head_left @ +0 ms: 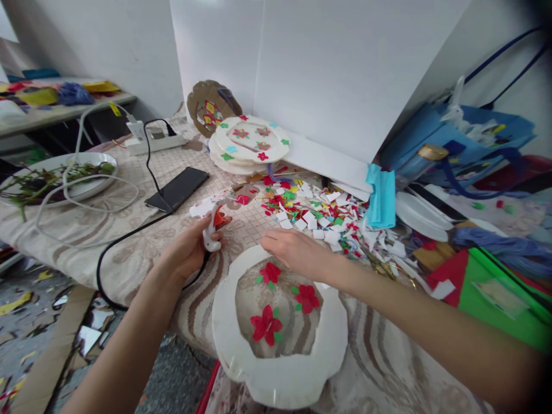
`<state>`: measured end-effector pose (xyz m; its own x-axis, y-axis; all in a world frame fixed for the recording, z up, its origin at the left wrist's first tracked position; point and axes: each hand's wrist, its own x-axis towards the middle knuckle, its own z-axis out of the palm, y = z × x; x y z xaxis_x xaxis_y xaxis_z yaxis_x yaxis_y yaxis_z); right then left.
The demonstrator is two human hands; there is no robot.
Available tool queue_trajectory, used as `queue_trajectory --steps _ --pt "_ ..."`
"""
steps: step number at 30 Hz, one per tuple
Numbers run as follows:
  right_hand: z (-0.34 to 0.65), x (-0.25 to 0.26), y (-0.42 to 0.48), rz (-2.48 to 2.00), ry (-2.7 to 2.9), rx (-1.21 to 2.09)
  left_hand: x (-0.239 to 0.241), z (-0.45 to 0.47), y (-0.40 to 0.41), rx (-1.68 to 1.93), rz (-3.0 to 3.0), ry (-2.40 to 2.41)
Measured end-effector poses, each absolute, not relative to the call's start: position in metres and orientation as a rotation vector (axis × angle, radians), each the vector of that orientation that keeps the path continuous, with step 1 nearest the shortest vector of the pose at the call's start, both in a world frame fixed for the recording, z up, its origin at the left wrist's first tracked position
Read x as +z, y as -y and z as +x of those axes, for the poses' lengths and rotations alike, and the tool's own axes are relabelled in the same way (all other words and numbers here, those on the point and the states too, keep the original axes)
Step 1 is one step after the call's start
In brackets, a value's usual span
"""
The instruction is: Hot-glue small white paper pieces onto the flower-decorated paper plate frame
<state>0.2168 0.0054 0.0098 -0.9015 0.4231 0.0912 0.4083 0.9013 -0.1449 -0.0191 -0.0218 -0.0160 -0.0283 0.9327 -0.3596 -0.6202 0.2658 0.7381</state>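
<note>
My left hand [190,247] is wrapped round a white glue gun [212,236] with an orange trigger; its black cord trails off to the left. Below and to the right lies a white scalloped frame [280,379] with a see-through middle, near the front of the table. Three red paper flowers [266,325] with green leaves show inside it. My right hand [297,250] is over the frame's upper edge, thumb and fingers pinched together. What they pinch, if anything, is hidden.
Coloured paper scraps [314,213] cover the table behind my right hand, with scissors [379,264] beside them. Finished-looking frames [252,141] are stacked at the back. A phone [177,188], a plate of stems [81,190] and a power strip [157,142] occupy the left. A blue bag [487,138] stands right.
</note>
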Motion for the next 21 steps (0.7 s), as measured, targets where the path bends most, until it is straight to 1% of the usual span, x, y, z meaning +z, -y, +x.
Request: queue_trajectory --steps 21 --pt "0.2154 0.0131 -0.0053 -0.677 2.990 0.111 -0.0186 -0.0217 0.0225 1.299 0.441 -0.947"
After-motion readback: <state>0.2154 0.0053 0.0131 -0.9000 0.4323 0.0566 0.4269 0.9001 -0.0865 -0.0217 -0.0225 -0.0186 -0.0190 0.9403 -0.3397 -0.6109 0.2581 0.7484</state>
